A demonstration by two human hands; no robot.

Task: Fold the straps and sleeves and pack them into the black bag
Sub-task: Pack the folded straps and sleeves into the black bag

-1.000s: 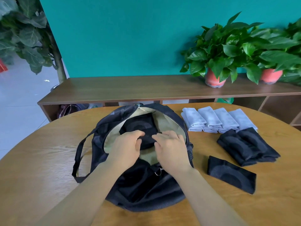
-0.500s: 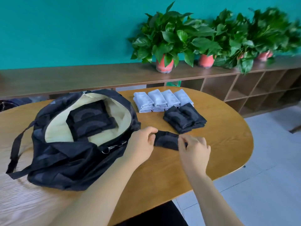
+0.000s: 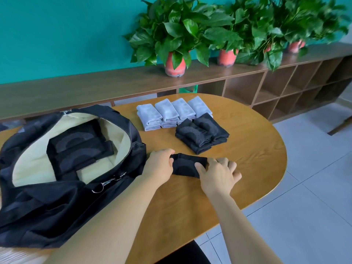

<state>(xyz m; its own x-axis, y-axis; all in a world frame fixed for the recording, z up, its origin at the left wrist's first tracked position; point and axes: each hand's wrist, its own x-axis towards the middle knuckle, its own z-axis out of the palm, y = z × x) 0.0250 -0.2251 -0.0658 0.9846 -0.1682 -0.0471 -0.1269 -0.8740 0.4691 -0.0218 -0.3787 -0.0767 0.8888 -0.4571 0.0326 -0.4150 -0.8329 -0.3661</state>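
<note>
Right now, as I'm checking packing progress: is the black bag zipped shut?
No, the black bag lies wide open, with folded black sleeves visible inside it.

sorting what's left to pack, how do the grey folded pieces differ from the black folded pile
The grey folded pieces are pale; the black folded pile is dark with arc patterns. The grey pieces form a row of four stacks; the black pile shows two. The grey pieces lie farther back on the table; the black pile is nearer. Both are folded, outside the black bag.
</note>
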